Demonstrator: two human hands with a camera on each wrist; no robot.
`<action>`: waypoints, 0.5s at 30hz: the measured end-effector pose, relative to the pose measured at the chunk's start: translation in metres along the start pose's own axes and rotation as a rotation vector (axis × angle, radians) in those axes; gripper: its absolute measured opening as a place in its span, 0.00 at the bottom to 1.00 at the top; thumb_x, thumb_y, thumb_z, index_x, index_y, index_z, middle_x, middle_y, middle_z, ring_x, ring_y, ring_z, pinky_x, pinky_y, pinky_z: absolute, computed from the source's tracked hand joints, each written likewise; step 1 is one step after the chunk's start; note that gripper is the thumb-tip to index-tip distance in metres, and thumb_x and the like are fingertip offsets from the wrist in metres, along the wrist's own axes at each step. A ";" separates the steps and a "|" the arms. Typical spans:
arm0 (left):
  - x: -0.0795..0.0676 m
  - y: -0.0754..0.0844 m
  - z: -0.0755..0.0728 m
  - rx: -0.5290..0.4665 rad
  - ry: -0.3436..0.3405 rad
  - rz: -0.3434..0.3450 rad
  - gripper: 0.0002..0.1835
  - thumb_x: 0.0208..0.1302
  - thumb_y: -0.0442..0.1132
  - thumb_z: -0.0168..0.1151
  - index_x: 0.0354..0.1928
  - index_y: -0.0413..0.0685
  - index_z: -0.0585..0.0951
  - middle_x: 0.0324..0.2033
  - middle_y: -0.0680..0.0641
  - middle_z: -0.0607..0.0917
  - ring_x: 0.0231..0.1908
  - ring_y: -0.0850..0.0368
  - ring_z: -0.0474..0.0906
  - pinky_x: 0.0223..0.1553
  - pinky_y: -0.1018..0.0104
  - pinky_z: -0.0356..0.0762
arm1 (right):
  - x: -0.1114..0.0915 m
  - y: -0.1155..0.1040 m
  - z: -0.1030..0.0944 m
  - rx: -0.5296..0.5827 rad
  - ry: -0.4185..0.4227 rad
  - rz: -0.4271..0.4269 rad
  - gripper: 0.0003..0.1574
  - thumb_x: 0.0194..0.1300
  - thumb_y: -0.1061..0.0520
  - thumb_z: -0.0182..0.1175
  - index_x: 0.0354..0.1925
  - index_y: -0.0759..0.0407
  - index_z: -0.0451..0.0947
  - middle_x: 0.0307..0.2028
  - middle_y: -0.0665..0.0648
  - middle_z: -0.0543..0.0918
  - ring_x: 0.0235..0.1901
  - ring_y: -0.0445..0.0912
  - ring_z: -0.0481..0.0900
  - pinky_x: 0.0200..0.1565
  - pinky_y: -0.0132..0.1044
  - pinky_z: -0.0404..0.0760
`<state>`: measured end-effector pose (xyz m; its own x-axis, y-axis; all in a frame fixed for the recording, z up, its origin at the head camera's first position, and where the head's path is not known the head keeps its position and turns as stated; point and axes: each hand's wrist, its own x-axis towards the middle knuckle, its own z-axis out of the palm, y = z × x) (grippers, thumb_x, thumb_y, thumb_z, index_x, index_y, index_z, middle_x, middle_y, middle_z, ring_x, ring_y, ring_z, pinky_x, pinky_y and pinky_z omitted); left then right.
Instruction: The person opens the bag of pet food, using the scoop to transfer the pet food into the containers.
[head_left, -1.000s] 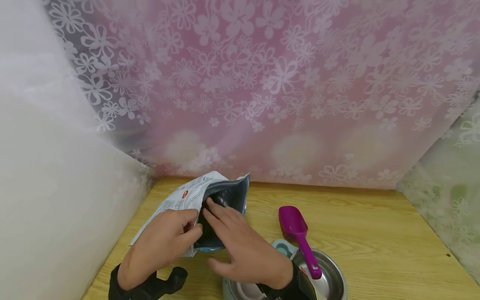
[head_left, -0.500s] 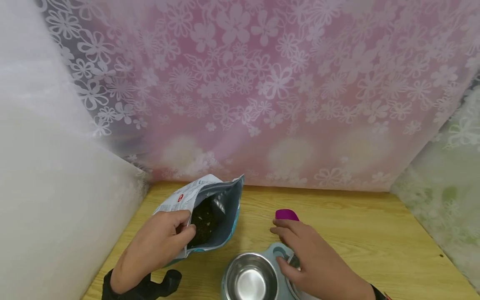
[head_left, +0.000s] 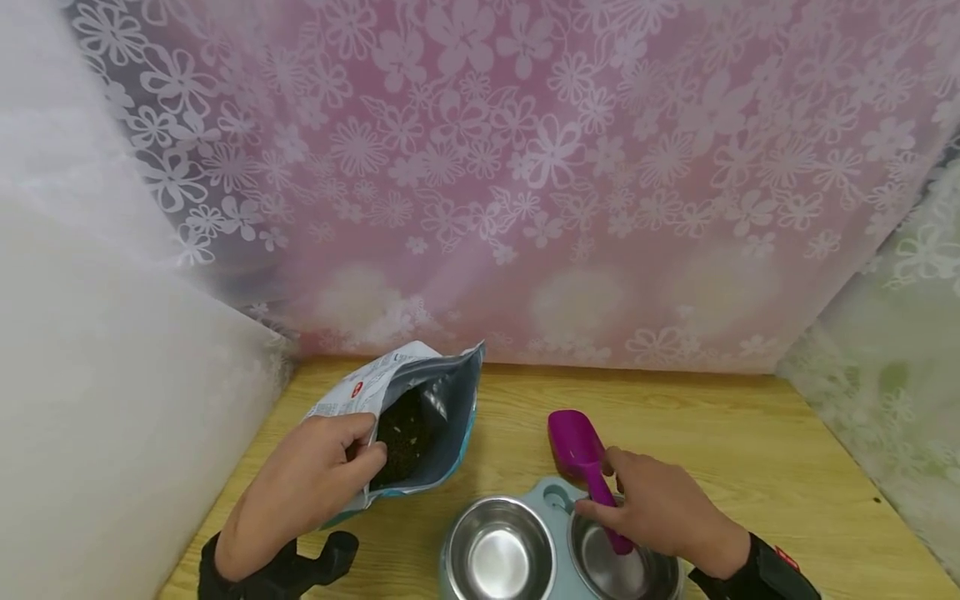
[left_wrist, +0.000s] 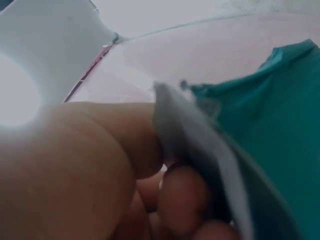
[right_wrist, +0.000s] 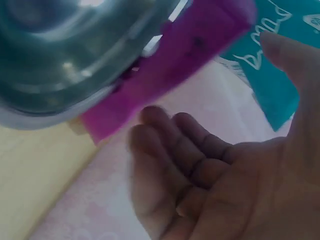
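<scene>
My left hand (head_left: 315,475) pinches the near edge of a white and teal bag (head_left: 356,392) between thumb and fingers. The bag's mouth gapes, and dark crumbly contents (head_left: 405,433) show inside. In the left wrist view its teal side (left_wrist: 272,130) rises beyond the fingers. A magenta scoop (head_left: 576,442) leans with its handle over the right steel bowl (head_left: 588,550). My right hand (head_left: 667,504) is over that handle, thumb on one side and fingers on the other. From the right wrist, a gap shows between the bent fingers (right_wrist: 165,130) and the scoop (right_wrist: 195,50).
Both steel bowls sit in a pale blue holder (head_left: 551,517), the left bowl (head_left: 498,567) beside the bag. Wood-grain table (head_left: 750,450) extends to the right. A pink flowered sheet (head_left: 480,208) hangs behind, with a white wall (head_left: 135,400) at the left.
My right hand has left the bag's mouth and moved right to the scoop. The left hand still holds the bag's edge, and the dark contents are now uncovered.
</scene>
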<state>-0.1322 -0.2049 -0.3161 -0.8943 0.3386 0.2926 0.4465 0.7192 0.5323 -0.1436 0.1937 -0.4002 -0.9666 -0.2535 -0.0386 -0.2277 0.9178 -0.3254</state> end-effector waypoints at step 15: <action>-0.003 0.004 -0.004 0.042 -0.001 -0.028 0.19 0.63 0.34 0.58 0.18 0.57 0.63 0.14 0.63 0.57 0.16 0.68 0.50 0.22 0.70 0.54 | 0.001 0.016 0.014 -0.049 -0.098 0.145 0.25 0.60 0.35 0.71 0.26 0.51 0.74 0.17 0.47 0.74 0.18 0.43 0.71 0.23 0.38 0.64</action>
<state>-0.1276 -0.2056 -0.3119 -0.9066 0.3182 0.2772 0.4193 0.7533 0.5067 -0.1462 0.2041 -0.4188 -0.9741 -0.1441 -0.1742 -0.0949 0.9600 -0.2635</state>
